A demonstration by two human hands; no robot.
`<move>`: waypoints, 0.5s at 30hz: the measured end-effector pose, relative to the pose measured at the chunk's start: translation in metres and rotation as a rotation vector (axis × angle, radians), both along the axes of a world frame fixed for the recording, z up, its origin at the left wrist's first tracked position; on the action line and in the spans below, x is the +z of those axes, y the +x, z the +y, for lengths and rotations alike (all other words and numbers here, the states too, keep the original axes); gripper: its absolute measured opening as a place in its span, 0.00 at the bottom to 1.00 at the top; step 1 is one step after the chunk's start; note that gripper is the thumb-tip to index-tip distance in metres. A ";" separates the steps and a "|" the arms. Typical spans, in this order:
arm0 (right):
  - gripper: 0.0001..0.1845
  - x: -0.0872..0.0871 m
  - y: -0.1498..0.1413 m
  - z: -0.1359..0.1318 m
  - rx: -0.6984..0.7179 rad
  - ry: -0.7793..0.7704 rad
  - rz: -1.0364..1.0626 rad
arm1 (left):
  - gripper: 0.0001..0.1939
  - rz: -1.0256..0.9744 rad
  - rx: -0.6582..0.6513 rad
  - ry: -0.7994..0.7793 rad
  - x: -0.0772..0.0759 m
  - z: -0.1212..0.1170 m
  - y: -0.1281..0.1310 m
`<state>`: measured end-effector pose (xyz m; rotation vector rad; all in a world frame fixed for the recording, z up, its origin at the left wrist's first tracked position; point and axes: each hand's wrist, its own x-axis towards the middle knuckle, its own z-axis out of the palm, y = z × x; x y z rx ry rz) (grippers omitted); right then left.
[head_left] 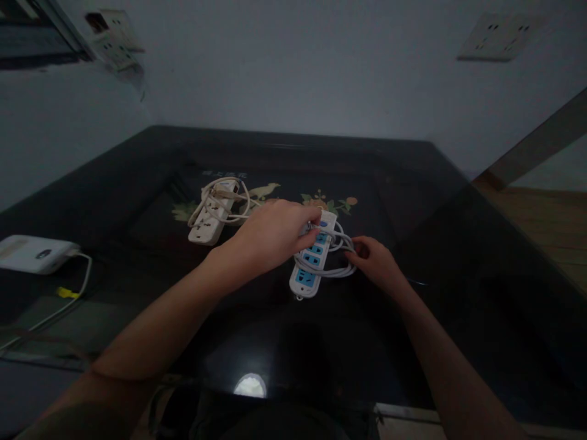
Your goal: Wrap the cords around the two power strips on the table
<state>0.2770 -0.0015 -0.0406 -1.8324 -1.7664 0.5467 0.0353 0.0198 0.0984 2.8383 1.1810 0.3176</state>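
Observation:
A white power strip (298, 283) with blue sockets lies at a slant on the dark table, its grey-white cord (337, 272) looped over and around it. My left hand (284, 229) reaches across the strip's upper part, thumb and forefinger pinched on a bunched part of the cord. At the strip's right side, my right hand (373, 260) is closed on the outer side of the cord loops. To the left lies a second power strip (206, 232), all white, with its cream cord (247, 198) coiled loosely on top. My left hand hides part of that cord.
A white box-like device (34, 253) with a cable (87, 275) and yellow tag (68, 293) sits at the table's left. The glossy black table (321, 348) has a flower-and-bird pattern. Wall sockets (499, 36) are above, behind the table.

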 end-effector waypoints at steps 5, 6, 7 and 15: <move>0.11 -0.002 -0.001 0.004 -0.043 -0.035 0.087 | 0.09 0.045 0.020 -0.016 0.003 -0.005 0.001; 0.11 -0.002 -0.002 0.005 -0.054 -0.032 0.107 | 0.09 0.037 0.029 -0.012 0.003 -0.005 0.002; 0.11 -0.001 -0.002 0.005 -0.063 -0.028 0.129 | 0.10 0.022 0.037 -0.005 0.003 -0.005 0.002; 0.14 0.005 -0.006 0.003 -0.074 -0.023 0.360 | 0.11 -0.025 0.060 0.030 0.000 -0.005 0.005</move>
